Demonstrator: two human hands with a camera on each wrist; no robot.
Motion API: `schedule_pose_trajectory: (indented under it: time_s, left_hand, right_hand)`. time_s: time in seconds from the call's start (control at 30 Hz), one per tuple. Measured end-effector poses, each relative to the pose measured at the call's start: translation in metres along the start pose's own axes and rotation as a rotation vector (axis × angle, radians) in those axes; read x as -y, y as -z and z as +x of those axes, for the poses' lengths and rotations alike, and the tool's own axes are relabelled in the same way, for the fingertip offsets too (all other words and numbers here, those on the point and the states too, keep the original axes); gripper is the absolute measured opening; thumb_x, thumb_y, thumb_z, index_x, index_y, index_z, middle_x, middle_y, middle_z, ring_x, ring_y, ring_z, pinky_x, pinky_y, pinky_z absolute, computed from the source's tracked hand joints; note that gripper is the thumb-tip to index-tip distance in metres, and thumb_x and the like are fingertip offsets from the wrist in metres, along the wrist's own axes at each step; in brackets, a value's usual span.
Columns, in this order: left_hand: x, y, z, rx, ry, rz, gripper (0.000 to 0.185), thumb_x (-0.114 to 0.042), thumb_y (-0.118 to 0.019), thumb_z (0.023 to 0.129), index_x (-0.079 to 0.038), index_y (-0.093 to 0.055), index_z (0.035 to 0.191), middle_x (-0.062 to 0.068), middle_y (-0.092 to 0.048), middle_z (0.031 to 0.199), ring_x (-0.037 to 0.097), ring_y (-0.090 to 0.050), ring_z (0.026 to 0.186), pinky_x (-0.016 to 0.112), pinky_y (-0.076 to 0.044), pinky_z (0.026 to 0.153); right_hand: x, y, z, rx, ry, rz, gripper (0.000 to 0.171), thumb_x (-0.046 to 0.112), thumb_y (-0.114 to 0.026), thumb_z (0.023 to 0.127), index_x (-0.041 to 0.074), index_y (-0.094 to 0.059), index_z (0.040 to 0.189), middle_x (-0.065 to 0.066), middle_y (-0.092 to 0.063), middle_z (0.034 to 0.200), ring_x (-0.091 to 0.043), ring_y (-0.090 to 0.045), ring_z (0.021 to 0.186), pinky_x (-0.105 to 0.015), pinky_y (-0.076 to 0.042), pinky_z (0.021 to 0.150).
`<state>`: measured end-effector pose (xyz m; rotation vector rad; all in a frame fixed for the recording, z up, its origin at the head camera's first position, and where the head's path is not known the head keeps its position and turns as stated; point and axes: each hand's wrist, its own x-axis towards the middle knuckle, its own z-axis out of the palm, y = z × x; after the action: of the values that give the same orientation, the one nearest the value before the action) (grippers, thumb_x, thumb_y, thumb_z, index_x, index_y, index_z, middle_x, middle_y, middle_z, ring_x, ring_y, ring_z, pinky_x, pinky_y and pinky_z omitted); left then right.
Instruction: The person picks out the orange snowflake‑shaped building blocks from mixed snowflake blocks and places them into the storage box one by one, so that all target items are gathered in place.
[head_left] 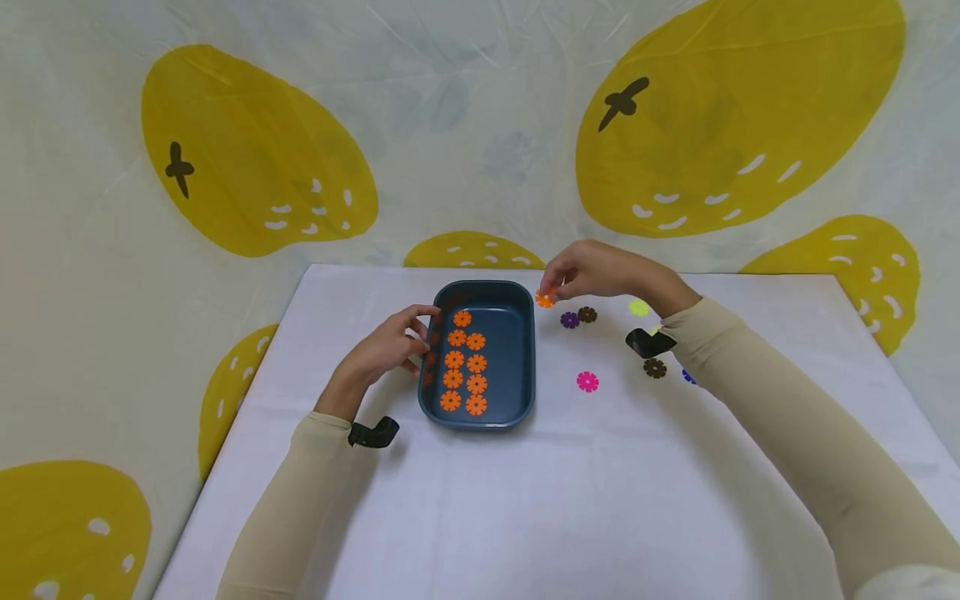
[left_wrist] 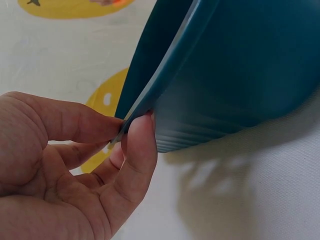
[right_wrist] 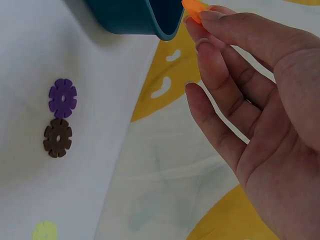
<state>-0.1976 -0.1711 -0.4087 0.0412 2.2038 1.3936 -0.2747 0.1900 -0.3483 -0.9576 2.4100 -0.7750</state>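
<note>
A dark blue tray (head_left: 525, 367) sits on a white table (head_left: 525, 500), and everything else is easiest placed from it. The left hand (head_left: 390, 346) is at the tray's left rim, thumb and forefinger pinching the edge; the left wrist view shows the rim squeezed between the thumb (left_wrist: 137, 150) and a finger. Inside the tray lie nine orange discs (head_left: 465, 362) with notched edges, set in two rough columns. The right hand (head_left: 592, 271) hovers just off the tray's far right corner, its fingertips pinching one more orange disc (head_left: 545, 298); in the right wrist view that disc (right_wrist: 194, 7) shows at the fingertips right beside the tray corner (right_wrist: 150, 17), with the other fingers loosely extended. On the table to the right of the tray are loose discs: a purple one (head_left: 569, 320) touching a brown one (head_left: 587, 314), a yellow-green one (head_left: 638, 307) farther right, a pink one (head_left: 587, 382) nearer the front, and another brown one (head_left: 655, 367) by the right forearm. A blue one (head_left: 687, 377) peeks out beside the right sleeve. Both arms wear beige sleeves and a black strap at each wrist.
</note>
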Motion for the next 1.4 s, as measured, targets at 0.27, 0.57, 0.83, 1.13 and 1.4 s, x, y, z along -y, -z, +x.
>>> schedule_pose_trajectory:
  time_s: [0.27,0.57,0.83,1.13,1.4]
  left_hand:
    - [-0.003,0.000,-0.001,0.001,-0.003,0.005,0.065,0.004,-0.054,0.094,-0.014,-0.038,0.155,0.019,-0.042,0.119,0.031,-0.053,0.096,0.037,-0.059,0.063]
    - [-0.001,0.001,0.001,0.008,-0.001,0.001,0.067,0.004,-0.053,0.095,-0.013,-0.035,0.156,0.022,-0.041,0.123,0.031,-0.053,0.097,0.038,-0.059,0.063]
    - [-0.002,0.001,0.002,0.016,0.017,0.022,0.065,0.009,-0.049,0.094,-0.007,-0.035,0.155,0.028,-0.040,0.123,0.033,-0.052,0.096,0.042,-0.059,0.066]
    - [0.000,0.001,0.001,0.004,-0.004,-0.006,0.066,0.004,-0.054,0.094,-0.014,-0.037,0.155,0.021,-0.041,0.121,0.031,-0.053,0.097,0.038,-0.059,0.063]
    - [0.000,0.000,-0.001,0.012,-0.022,-0.021,0.065,0.005,-0.053,0.093,-0.012,-0.038,0.154,0.020,-0.042,0.118,0.030,-0.054,0.093,0.039,-0.059,0.062]
  right_hand:
    - [0.007,-0.001,0.014,0.043,0.003,0.002,0.013,0.008,-0.071,0.094,0.012,-0.077,0.105,-0.005,-0.075,0.097,-0.023,-0.066,0.088,-0.033,-0.058,0.081]
    - [0.017,0.000,0.027,0.094,-0.012,0.000,0.014,0.011,-0.070,0.095,0.013,-0.078,0.107,-0.003,-0.075,0.099,-0.022,-0.067,0.090,-0.035,-0.058,0.084]
    - [0.022,-0.004,0.039,0.130,-0.014,0.011,0.015,0.011,-0.069,0.095,0.012,-0.078,0.108,-0.002,-0.076,0.098,-0.020,-0.068,0.088,-0.039,-0.059,0.086]
    - [0.028,-0.008,0.054,0.159,-0.005,0.010,0.014,0.012,-0.069,0.096,0.012,-0.077,0.108,-0.001,-0.075,0.098,-0.026,-0.068,0.092,-0.038,-0.058,0.086]
    - [0.031,-0.015,0.068,0.177,0.021,0.008,0.017,0.011,-0.066,0.097,0.012,-0.076,0.111,0.000,-0.075,0.100,-0.018,-0.067,0.090,-0.034,-0.057,0.087]
